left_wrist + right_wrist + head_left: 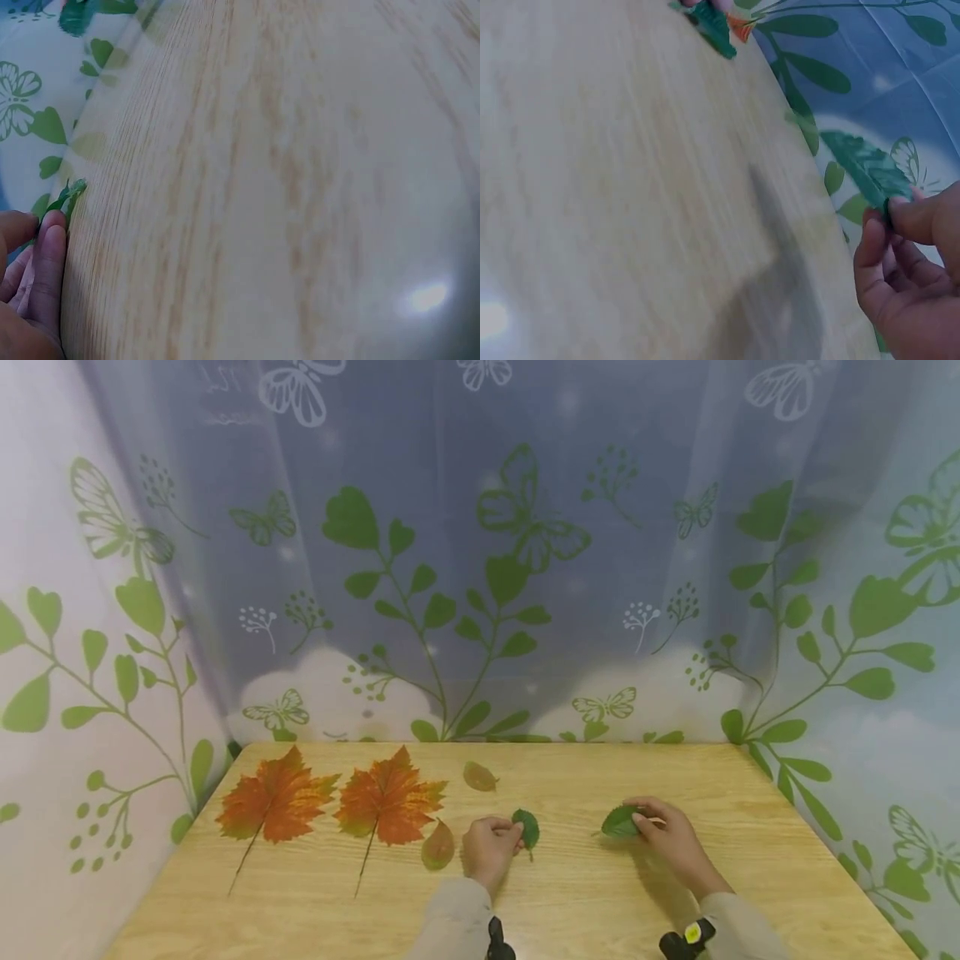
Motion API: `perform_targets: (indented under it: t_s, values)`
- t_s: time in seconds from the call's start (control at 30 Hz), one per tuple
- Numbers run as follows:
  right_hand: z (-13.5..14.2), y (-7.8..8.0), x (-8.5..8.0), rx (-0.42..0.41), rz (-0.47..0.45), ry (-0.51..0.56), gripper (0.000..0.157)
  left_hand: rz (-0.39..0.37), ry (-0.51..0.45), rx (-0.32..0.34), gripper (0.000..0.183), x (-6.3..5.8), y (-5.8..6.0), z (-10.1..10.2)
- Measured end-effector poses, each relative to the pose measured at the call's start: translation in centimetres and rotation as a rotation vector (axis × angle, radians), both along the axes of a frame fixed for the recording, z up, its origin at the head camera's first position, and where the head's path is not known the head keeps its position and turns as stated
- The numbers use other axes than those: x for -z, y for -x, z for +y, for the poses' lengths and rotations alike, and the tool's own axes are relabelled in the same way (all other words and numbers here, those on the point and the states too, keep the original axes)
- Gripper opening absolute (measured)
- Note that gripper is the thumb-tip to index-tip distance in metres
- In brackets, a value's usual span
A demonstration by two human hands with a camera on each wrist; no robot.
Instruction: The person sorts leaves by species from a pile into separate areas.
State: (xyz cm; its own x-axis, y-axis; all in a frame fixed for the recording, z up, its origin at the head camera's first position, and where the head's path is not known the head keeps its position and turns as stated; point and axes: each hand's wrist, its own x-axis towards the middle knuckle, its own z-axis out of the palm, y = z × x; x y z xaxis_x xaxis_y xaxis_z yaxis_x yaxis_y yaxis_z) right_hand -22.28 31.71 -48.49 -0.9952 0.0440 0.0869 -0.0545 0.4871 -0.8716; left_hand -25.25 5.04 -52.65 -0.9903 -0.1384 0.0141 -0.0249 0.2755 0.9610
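Note:
My left hand [491, 852] pinches a small green leaf [529, 828] between thumb and fingers, its short stem pointing down toward the table. In the left wrist view only part of this hand [37, 277] shows at the left edge, with the leaf [69, 196] at its fingertips. Farther right, my right hand [672, 839] pinches a second green leaf [619, 822] by one end, the stem pointing left. The right wrist view shows this toothed leaf [870, 169] held above the table, the other fingers of the right hand [911, 277] curled below it.
On the wooden table [300, 918], two orange maple leaves with long stems, an outer one [276, 797] and an inner one [390, 797], lie at the left. Two small brownish-green leaves, one farther back [480, 777] and one nearer [438, 846], lie by the left hand. A printed curtain [465, 427] hangs behind.

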Motion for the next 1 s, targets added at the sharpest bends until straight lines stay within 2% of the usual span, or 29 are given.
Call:
perform_targets:
  t_s: [0.2, 0.3, 0.53, 0.6, 0.73, 0.9, 1.0]
  values:
    - [-1.5, 1.9, -0.6, -0.014, -0.066, 0.068, 0.039, 0.001, -0.013, 0.012, 0.014, 0.1, -0.1, -0.1]
    - [-2.5, 3.0, -0.6, -0.027, -0.103, 0.056, 0.036, 0.001, -0.017, 0.01, 0.013, 0.1, 0.0, -0.1]
    - [-4.7, 5.3, 0.2, -0.133, -0.153, -0.003, 0.025, 0.007, -0.035, 0.017, 0.013, -0.2, -0.1, 0.0]
    - [-5.3, 5.6, 0.5, -0.142, -0.162, -0.033, 0.024, 0.007, -0.028, 0.016, 0.013, -0.3, -0.1, 0.0]
    - [-6.4, 6.1, 0.9, -0.107, -0.133, -0.14, 0.02, 0.002, -0.024, 0.018, 0.013, -0.4, -0.2, 0.0]
    - [-7.4, 6.5, 1.2, -0.052, -0.092, -0.27, 0.014, 0.013, -0.021, 0.024, 0.013, -0.2, -0.2, -0.1]
    - [-7.8, 6.5, 1.0, -0.058, -0.045, -0.353, 0.013, 0.015, -0.032, 0.026, 0.012, -0.1, -0.1, -0.1]
